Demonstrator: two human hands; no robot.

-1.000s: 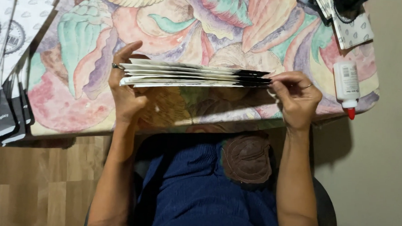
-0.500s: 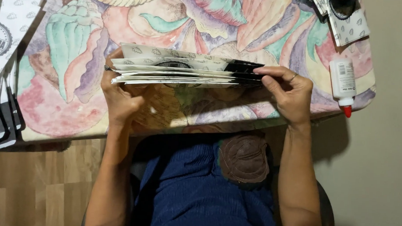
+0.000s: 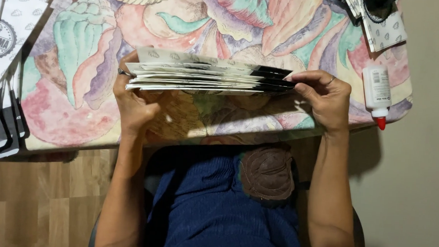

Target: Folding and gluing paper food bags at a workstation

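Observation:
I hold a thick stack of flat printed paper sheets (image 3: 206, 77), white with black parts, edge-on above the table. My left hand (image 3: 132, 106) grips the stack's left end, thumb beneath and fingers behind it. At the right end my right hand (image 3: 325, 100) pinches the stack, fingers curled over its top edge. The stack sits level, its top sheet tilted slightly so a small pattern shows.
A cloth (image 3: 80, 60) with large pastel shell and leaf shapes covers the table. A white glue bottle with a red tip (image 3: 377, 95) lies at the right edge. More printed sheets (image 3: 8, 43) are piled at the left, others (image 3: 383, 27) at the top right. Wooden floor (image 3: 37, 195) below left.
The stack and both hands have stayed together over the table; the top sheet now tilts up, showing more of its face. The view has shifted slightly.

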